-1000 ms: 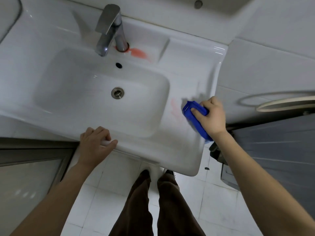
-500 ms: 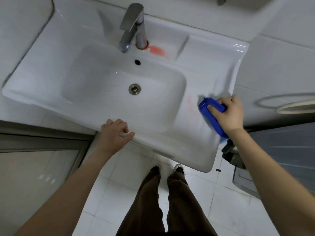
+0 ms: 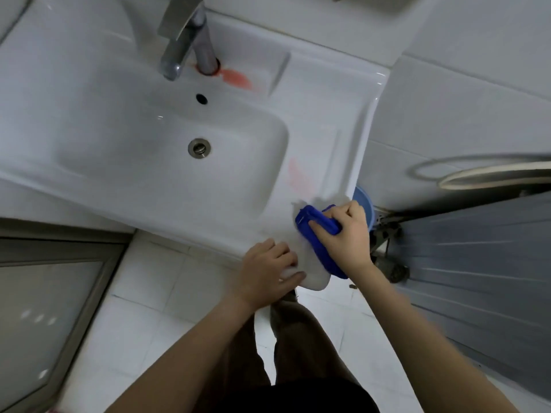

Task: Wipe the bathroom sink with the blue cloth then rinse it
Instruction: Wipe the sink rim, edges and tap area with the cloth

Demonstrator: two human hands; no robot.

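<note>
1. Blue cloth (image 3: 317,225) lies bunched on the sink's near right corner, pressed to the white ledge under the right hand (image 3: 346,234). Its lower end trails past the front edge toward the person.
2. That hand grips the cloth with its fingers curled over the top, knuckles up, the wrist coming in from the right.
3. The left hand (image 3: 265,269) is just beside it on the front rim of the sink (image 3: 149,204). Its fingers hook over the top and its thumb lies along the face, seemingly to brace. It holds nothing else.
4. The cloth's long axis runs from the ledge toward the person, roughly square to the front rim. A push away from the body would lead with its narrow end.
5. A faint pink smear (image 3: 299,178) sits on the ledge just beyond the cloth, farther from the person and a touch toward the basin. The two are near but apart.
6. A stronger red stain (image 3: 237,79) lies well away at the foot of the faucet (image 3: 185,34), up and to the left of the cloth.
7. Wiping looks partway done, with both marks left and rinsing not begun. The right hand is nearer to each mark and has the cloth, so the next stroke likely goes forward from it while the left steadies.
8. A blue bucket (image 3: 365,204) shows below the sink's right edge, just behind the right hand.
</note>
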